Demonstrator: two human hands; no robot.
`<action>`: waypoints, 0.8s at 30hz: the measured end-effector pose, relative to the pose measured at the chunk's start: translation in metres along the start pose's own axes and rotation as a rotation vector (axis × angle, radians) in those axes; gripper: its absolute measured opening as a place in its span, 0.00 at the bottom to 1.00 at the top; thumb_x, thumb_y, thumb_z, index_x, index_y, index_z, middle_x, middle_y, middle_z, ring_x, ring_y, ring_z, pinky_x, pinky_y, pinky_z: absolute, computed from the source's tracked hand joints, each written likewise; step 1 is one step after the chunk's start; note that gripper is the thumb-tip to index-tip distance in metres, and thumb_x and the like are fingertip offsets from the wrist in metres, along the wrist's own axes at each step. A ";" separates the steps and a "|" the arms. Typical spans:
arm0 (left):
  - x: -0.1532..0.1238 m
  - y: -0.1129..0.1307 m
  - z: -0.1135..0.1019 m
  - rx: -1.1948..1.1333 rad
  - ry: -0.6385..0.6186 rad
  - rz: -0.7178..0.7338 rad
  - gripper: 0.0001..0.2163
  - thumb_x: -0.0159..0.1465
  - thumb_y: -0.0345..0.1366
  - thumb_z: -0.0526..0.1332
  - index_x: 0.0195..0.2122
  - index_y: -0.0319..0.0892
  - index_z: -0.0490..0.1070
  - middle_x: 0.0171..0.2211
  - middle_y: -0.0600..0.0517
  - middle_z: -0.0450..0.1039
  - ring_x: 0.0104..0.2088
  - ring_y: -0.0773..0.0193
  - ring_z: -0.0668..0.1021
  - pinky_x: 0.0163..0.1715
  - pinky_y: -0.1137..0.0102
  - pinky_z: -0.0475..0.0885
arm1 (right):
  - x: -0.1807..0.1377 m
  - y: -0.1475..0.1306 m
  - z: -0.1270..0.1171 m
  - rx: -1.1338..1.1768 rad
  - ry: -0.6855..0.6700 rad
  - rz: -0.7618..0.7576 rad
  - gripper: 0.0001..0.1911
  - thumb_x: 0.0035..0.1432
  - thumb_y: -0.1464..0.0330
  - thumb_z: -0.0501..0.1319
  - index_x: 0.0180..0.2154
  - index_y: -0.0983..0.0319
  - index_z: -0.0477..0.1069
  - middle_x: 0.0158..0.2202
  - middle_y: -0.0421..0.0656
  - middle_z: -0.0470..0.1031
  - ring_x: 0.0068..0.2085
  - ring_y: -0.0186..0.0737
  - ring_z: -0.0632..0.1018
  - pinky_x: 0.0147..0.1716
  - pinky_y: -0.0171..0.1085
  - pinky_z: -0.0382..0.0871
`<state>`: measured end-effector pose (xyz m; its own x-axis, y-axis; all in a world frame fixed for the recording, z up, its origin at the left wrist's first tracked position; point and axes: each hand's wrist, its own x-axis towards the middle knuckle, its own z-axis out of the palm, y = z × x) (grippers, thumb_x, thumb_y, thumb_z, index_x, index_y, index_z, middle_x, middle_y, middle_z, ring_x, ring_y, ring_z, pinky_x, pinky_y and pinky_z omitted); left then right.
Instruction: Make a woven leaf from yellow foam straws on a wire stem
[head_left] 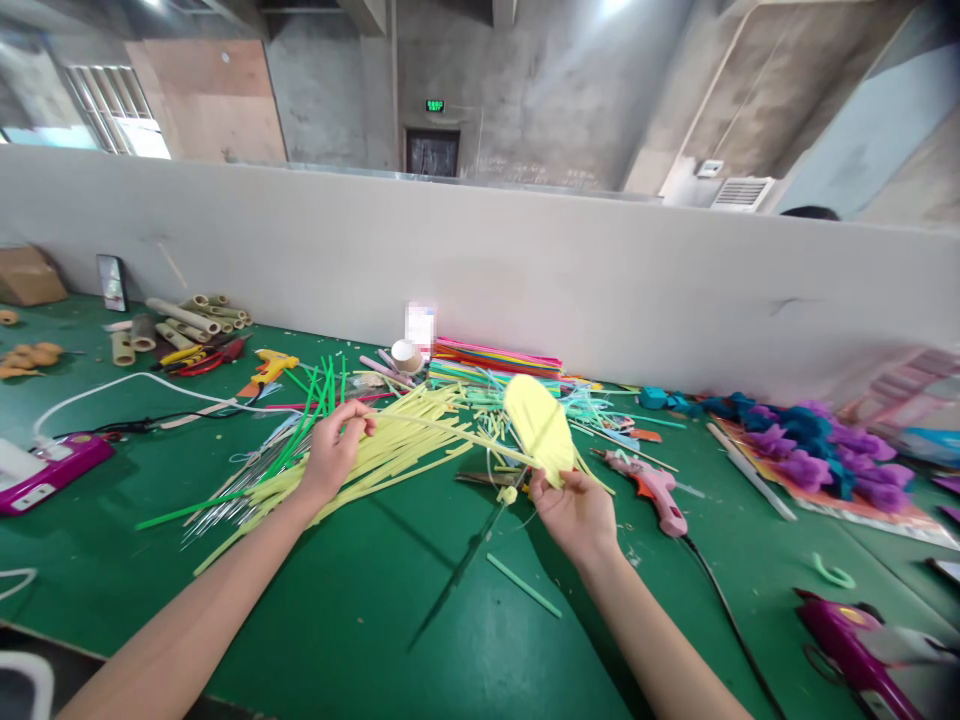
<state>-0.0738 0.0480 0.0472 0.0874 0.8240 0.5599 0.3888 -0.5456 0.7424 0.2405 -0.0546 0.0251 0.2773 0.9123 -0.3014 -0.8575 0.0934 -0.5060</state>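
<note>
My left hand (334,452) is pinched closed on one end of a pale yellow pipe cleaner (459,434), which runs across to my right hand. In my right hand (579,515), thumb and fingers grip the base of a broad, rounded yellow petal (537,424), where the pipe cleaner's other end meets it. Just below the petal, a small yellow ball (508,495) tops a thin stem over the table. Under and beside my left hand lies a heap of yellow pipe cleaners (405,450), with green pipe cleaners (324,390) at its left.
A pink glue gun (660,490) lies at right, its cord trailing forward; a yellow glue gun (274,366) lies at left. Purple and blue fuzzy flowers (817,450) sit far right. A purple power strip (56,470), bamboo tubes (187,318) and pliers (202,360) occupy the left.
</note>
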 end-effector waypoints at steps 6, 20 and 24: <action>0.000 0.002 -0.001 0.032 -0.031 0.047 0.10 0.63 0.33 0.48 0.27 0.44 0.65 0.26 0.54 0.69 0.30 0.62 0.75 0.35 0.70 0.70 | -0.006 -0.006 -0.002 0.113 -0.142 0.112 0.15 0.52 0.76 0.52 0.42 0.62 0.67 0.28 0.41 0.74 0.26 0.33 0.76 0.20 0.27 0.72; -0.020 0.007 0.019 0.268 -0.365 0.412 0.08 0.65 0.30 0.53 0.35 0.43 0.73 0.36 0.49 0.77 0.43 0.56 0.74 0.49 0.60 0.65 | 0.005 0.017 -0.012 0.123 -0.389 0.083 0.10 0.60 0.79 0.55 0.32 0.58 0.66 0.22 0.32 0.64 0.21 0.26 0.68 0.19 0.22 0.65; -0.019 0.006 0.019 0.292 -0.401 0.426 0.09 0.66 0.30 0.53 0.38 0.42 0.73 0.37 0.48 0.77 0.44 0.55 0.74 0.49 0.60 0.65 | 0.006 0.021 -0.013 0.060 -0.386 0.108 0.08 0.59 0.76 0.57 0.34 0.57 0.71 0.28 0.35 0.72 0.30 0.31 0.76 0.31 0.30 0.74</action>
<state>-0.0559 0.0320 0.0346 0.6020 0.5685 0.5607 0.4726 -0.8197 0.3237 0.2296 -0.0524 0.0016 0.0112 0.9998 -0.0187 -0.8998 0.0019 -0.4363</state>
